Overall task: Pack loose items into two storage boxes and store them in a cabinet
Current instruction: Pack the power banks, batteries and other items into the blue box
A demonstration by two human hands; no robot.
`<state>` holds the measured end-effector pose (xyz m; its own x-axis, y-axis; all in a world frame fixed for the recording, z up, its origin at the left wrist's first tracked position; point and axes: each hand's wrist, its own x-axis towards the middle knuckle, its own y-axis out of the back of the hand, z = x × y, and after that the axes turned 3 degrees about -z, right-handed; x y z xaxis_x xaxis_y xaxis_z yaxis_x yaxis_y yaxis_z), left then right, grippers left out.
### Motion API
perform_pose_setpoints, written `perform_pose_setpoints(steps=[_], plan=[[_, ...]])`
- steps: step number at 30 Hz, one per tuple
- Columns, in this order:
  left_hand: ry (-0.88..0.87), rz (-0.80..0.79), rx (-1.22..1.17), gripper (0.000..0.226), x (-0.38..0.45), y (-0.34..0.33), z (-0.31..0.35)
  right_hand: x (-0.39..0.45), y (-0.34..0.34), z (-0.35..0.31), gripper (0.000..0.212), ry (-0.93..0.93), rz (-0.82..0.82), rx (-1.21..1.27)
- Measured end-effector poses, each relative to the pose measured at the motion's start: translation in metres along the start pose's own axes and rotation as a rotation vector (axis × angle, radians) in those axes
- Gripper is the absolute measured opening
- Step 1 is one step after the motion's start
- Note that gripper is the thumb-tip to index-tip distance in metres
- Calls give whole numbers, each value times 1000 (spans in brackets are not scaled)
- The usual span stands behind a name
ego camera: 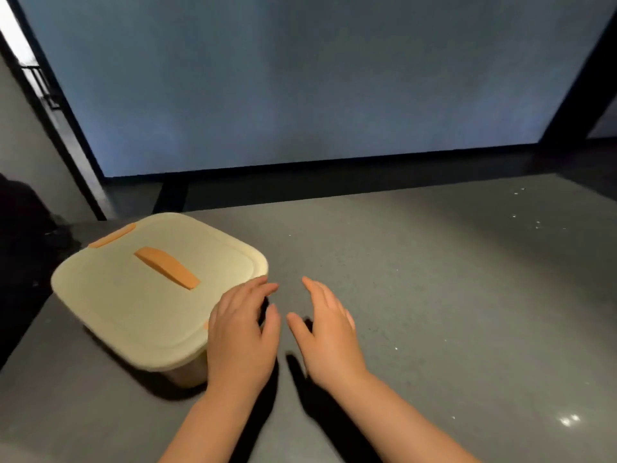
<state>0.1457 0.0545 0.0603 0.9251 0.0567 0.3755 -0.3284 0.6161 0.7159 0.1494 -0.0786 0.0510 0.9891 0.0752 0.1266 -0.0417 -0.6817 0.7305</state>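
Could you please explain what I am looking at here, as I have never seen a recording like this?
There is no machine here. This single picture comes from a wide-angle camera worn on a person's head, looking forward and down, so the two bare arms reaching in from the bottom are that person's own.

On the grey surface stands a cream storage box with its lid on; the lid has an orange handle in the middle and an orange clip at its far edge.

The left hand is at the box's near right corner, fingers relaxed; whether it touches the box I cannot tell. The right hand is beside it over the bare surface, open. Neither hand holds anything. Behind is a large dark panel.
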Motion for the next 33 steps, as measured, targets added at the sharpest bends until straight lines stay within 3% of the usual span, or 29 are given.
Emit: perform_pose_setpoints(steps=[6, 11, 17, 25, 33], plan=[[-261, -166, -129, 45, -10, -75, 103, -64, 111, 81, 54, -147, 178, -342], [-462, -358, -237, 40, -55, -150, 229, -164, 212, 157, 53, -400, 342, -443], [-699, -547, -369, 50, -147, -215, 376, -300, 313, 223, 53, -679, 493, -512], [-841, -758, -474, 54, -250, -264, 485, -422, 366, 272, 52, -884, 573, -527], [-1001, -929, -483, 54, -273, -290, 534, -455, 378, 303, 54, -1097, 750, -468]])
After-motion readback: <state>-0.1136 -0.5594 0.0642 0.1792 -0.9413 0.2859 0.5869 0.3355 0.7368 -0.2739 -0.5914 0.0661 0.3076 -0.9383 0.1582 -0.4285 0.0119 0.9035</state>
